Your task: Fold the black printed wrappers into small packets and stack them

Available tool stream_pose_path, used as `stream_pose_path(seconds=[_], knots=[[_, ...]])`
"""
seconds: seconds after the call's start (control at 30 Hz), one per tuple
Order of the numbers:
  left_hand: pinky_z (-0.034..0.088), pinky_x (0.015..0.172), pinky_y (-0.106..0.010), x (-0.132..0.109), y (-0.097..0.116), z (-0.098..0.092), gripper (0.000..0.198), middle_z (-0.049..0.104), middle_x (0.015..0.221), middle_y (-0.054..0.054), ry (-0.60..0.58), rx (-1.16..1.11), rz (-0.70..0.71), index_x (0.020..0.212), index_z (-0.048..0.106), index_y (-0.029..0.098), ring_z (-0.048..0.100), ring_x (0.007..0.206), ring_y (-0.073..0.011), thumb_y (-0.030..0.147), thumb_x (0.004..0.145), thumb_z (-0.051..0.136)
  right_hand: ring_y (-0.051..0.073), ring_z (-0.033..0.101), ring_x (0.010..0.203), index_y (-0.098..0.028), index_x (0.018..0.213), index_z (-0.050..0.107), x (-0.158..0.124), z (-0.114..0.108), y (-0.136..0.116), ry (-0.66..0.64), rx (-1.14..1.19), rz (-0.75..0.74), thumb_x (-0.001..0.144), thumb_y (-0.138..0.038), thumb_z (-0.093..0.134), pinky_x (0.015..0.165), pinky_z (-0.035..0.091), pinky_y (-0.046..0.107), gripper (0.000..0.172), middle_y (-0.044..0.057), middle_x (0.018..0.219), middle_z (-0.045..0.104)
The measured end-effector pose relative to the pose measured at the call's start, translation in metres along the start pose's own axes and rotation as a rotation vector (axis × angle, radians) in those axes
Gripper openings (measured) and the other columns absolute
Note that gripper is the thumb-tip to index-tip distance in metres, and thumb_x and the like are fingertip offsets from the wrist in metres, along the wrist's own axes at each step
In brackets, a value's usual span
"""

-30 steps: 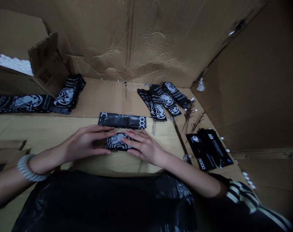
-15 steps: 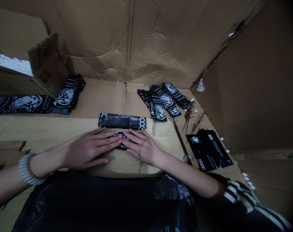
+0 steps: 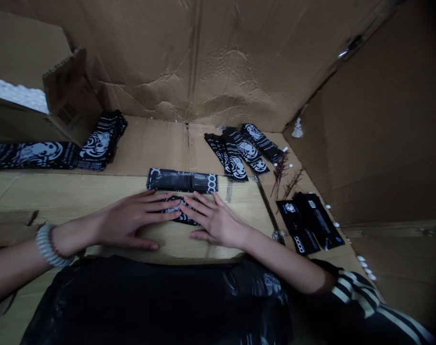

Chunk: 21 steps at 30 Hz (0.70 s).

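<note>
Black printed packet (image 3: pixel 180 213) flat on cardboard (image 3: pixel 60 191) between my left hand (image 3: pixel 131 220) and right hand (image 3: pixel 214 223), both open, fingers resting on it, no grip, pressure alone seemingly keeping it in place; longer black strip (image 3: pixel 182 181) lies just beyond.

On my screen, the left hand (image 3: pixel 131 223) has a fat white bracelet (image 3: pixel 49 247) of stacked rings at the wrist, with a thin red band (image 3: pixel 53 241) just beside it. The right arm (image 3: pixel 286 263) ends in a black sleeve (image 3: pixel 358 297) with pale stripes near the elbow. In front hangs a shiny black cover (image 3: pixel 149 302), like a plastic apron.
</note>
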<state>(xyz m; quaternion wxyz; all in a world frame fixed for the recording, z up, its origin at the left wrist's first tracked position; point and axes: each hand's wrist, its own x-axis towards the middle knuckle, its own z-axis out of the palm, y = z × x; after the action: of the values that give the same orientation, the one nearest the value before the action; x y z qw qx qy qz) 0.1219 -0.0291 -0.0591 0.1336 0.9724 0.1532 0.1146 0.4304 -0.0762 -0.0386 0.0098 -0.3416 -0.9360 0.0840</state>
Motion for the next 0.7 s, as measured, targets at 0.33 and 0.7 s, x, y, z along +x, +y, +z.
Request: stream_pose_path(seconds=[0.33, 0.7], knots=[[0.062, 0.098, -0.043, 0.045, 0.02, -0.012, 0.027, 0.075, 0.131, -0.011, 0.136, -0.014, -0.143, 0.102, 0.078, 0.024, 0.072, 0.12, -0.0299, 0.049, 0.094, 0.072, 0.032, 0.056, 0.139, -0.023, 0.155, 0.057, 0.003, -0.016, 0.035, 0.375, 0.126, 0.127, 0.105, -0.037, 0.061, 0.118, 0.048, 0.057, 0.053, 0.013, 0.156, 0.061], [0.057, 0.077, -0.039, 0.069, 0.023, -0.017, 0.042, 0.075, 0.109, -0.011, -0.029, -0.005, -0.37, 0.113, 0.066, 0.021, 0.075, 0.092, -0.0293, 0.041, 0.079, 0.08, 0.037, 0.062, 0.123, -0.009, 0.157, 0.048, 0.009, -0.016, 0.006, 0.134, 0.136, 0.194, 0.084, -0.058, 0.083, 0.104, 0.052, 0.05, 0.095, 0.02, 0.132, 0.071]])
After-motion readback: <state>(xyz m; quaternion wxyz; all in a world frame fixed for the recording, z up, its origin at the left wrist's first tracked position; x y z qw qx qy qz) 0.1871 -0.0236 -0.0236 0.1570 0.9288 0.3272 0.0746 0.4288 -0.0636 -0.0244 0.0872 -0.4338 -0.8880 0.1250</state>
